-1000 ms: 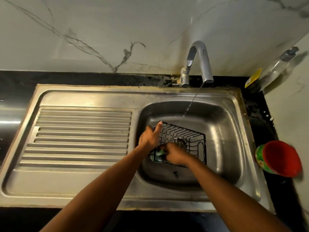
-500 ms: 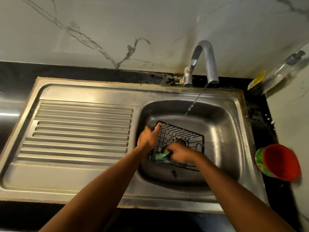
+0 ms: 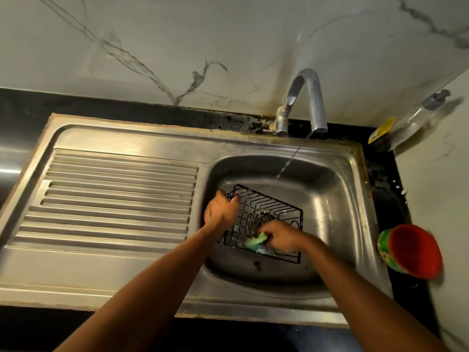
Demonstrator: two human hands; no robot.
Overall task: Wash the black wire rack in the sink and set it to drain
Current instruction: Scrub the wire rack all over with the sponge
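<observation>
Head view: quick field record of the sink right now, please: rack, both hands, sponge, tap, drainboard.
rack: black wire rack inside the sink basin
left hand: grips the rack's far left corner
right hand: holds a green sponge against the rack's near side
tap: running into the basin
drainboard: left of the basin; rack not yet on it
stage: scrubbing

The sink [image 3: 101,270] is showing dull brushed steel; the rack [image 3: 269,207] is looking like matt black wire; the tap [image 3: 316,97] is gleaming as smooth metal.
</observation>
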